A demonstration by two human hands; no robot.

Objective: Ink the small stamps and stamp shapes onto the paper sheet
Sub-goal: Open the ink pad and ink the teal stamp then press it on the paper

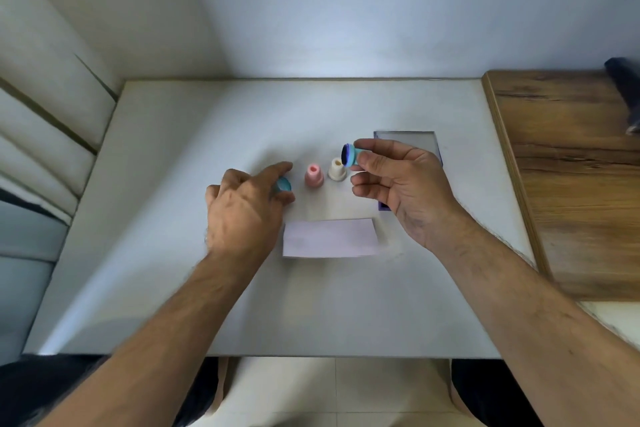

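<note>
Your right hand (398, 184) pinches a teal stamp (350, 155).
Your left hand (247, 204) grips a blue cap (284, 185); paper sheet (330, 237) lies between them.

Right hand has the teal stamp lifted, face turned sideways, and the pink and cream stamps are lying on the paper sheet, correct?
Not quite. In the head view the pink stamp and cream stamp stand on the bare table, behind the paper sheet. The right hand does hold the teal stamp lifted, face sideways.

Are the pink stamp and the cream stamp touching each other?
Apart. The head view shows bare table between the pink stamp and the cream stamp.
</note>
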